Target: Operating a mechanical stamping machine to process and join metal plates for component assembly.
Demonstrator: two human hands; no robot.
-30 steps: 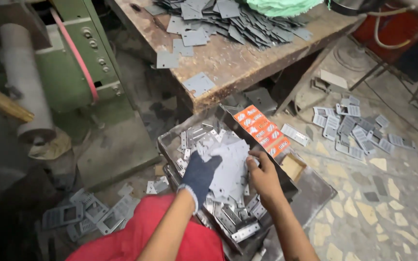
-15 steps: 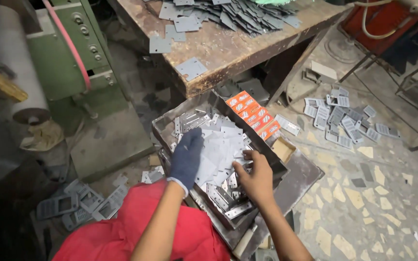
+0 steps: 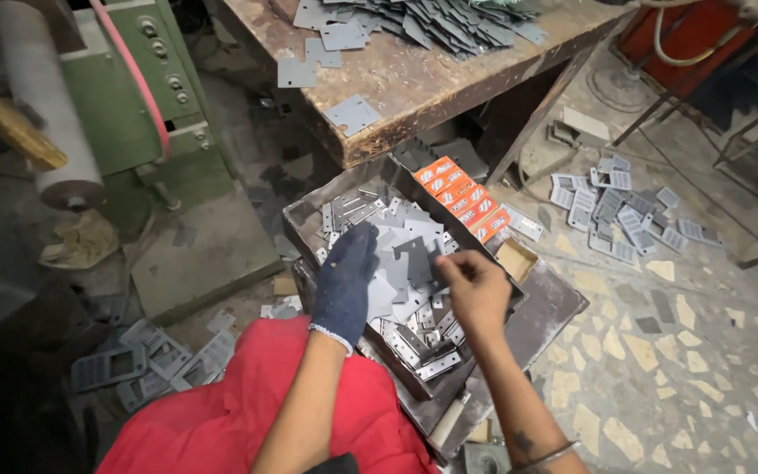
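A dark metal tray (image 3: 302, 230) on the floor is full of flat grey stamped metal plates (image 3: 401, 237). My left hand (image 3: 345, 279), in a dark blue glove, lies flat on the plates at the tray's near left with its fingers spread. My bare right hand (image 3: 475, 290) reaches in from the right and pinches the edge of one grey plate (image 3: 416, 262) near the middle of the pile. An orange printed cardboard strip (image 3: 464, 198) stands along the tray's far right wall.
A worn wooden bench (image 3: 414, 83) with a heap of grey plates stands behind the tray. A green machine (image 3: 146, 105) with a paper roll is at the left. More stamped plates (image 3: 611, 206) lie on the stone floor. Red cloth (image 3: 247, 412) covers my lap.
The view has shifted slightly. My gloved left hand stays spread on the plates, while my right hand has moved up and inward and now pinches a plate.
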